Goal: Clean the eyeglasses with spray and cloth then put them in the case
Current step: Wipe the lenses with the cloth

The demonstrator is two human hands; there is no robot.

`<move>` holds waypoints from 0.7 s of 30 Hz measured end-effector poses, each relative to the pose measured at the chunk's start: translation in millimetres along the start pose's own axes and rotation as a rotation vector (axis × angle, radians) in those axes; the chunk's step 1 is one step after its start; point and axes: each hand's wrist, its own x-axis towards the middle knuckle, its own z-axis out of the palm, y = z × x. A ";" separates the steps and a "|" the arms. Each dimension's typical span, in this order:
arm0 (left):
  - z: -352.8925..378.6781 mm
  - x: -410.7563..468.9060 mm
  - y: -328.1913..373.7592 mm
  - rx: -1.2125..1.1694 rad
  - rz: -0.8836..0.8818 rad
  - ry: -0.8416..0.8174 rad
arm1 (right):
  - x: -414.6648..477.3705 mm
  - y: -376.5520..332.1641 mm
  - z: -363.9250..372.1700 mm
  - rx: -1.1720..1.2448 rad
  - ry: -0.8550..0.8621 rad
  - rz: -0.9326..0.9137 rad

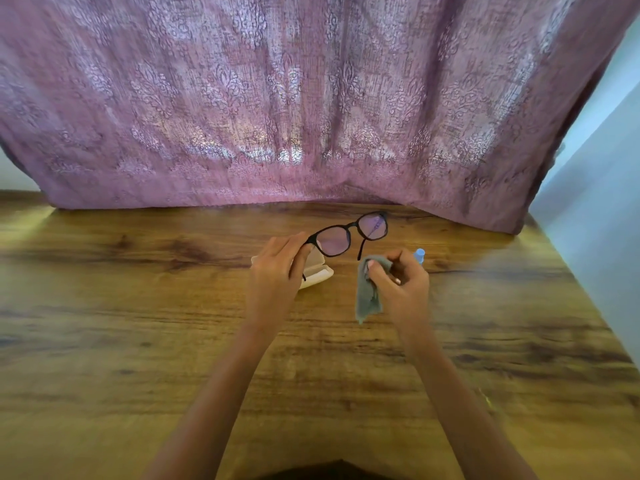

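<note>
Black-framed eyeglasses (354, 226) hang pinched at one hinge in the grip of the left hand (277, 268) over the cream case (317, 273), while the grip of the right hand (401, 285) pinches the grey cloth (369, 299), best drawn lightly across each lens.

The eyeglasses (354, 226) at the left fingers (291, 242) are black-framed with violet-tinted lenses, the cloth (367, 299) in the right fingers (379, 274) grey, the case (317, 273) cream, the bottle cap (419, 253) beyond them light blue, the counter (138, 323) brown wood-grain, the curtain (277, 98) mauve damask.
</note>
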 end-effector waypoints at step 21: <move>-6.2 12.7 8.3 -0.384 -0.265 -0.344 | 4.0 -28.5 31.2 0.121 0.149 0.029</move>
